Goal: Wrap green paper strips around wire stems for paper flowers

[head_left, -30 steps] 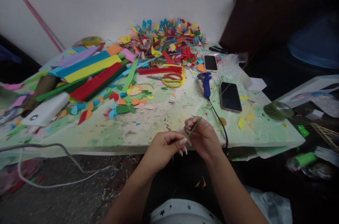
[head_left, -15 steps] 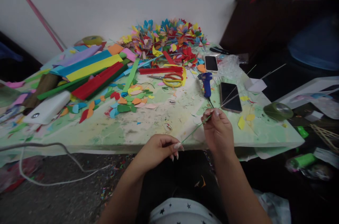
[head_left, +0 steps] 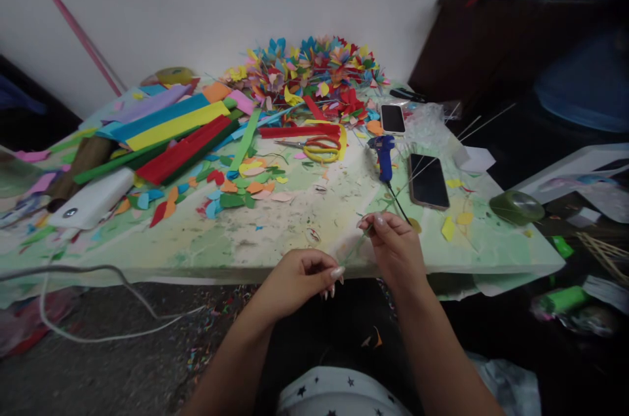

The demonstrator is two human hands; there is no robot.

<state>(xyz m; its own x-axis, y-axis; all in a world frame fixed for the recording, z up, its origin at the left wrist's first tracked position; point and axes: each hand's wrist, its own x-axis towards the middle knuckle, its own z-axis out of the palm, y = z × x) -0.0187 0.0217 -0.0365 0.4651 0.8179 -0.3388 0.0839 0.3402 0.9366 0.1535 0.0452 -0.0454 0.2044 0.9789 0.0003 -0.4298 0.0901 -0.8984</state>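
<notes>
My left hand (head_left: pixel 307 278) is at the table's front edge, thumb and fingers pinched on the lower end of a thin green stem (head_left: pixel 354 247). The stem slants up to my right hand (head_left: pixel 396 247), whose thumb and fingers pinch its upper part. Thin pale wires run from around the right hand toward the upper right, passing over a dark phone (head_left: pixel 428 180). Behind the right hand a blue glue gun (head_left: pixel 384 157) lies with its black cord running down to that hand.
Red-and-yellow scissors (head_left: pixel 322 149), cut paper petals (head_left: pixel 240 187) and a white power bank (head_left: pixel 92 198) lie on the table (head_left: pixel 187 259). Colourful paper flowers (head_left: pixel 314 69) are heaped at the back. A green tape roll (head_left: pixel 515 206) sits at the right.
My right hand has moved left and slightly down along the stem, closer to my left hand. My left hand has shifted slightly right. Both still pinch the stem.
</notes>
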